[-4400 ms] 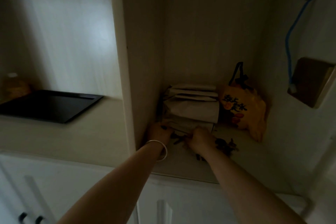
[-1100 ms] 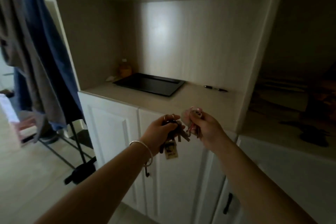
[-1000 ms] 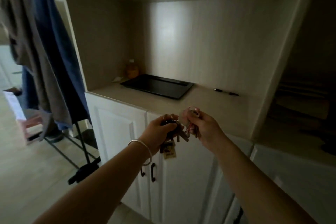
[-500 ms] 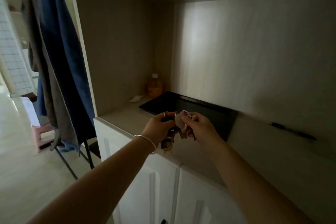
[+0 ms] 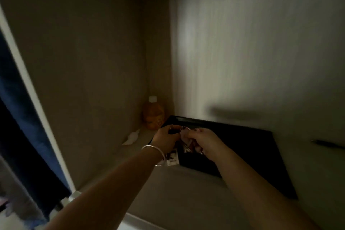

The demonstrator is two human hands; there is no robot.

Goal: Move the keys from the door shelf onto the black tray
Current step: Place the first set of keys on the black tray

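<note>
keys (image 5: pixel 186 146) hang bunched between both hands above the near-left part of the black tray (image 5: pixel 248 147), a pale tag (image 5: pixel 172 158) dangling. left hand (image 5: pixel 166 141) and right hand (image 5: pixel 202 143) both pinch the bunch. best lowered until it rests on the tray, then let go, clear of the orange bottle (image 5: pixel 154 115) at far left.

There is only one view, from a camera on the person's head. It looks forward and down into a pale cabinet nook, very close. Both forearms reach in from the bottom edge. The black tray (image 5: pixel 248 147) lies near the middle, and the back wall (image 5: pixel 261 52) fills the top right.
</note>
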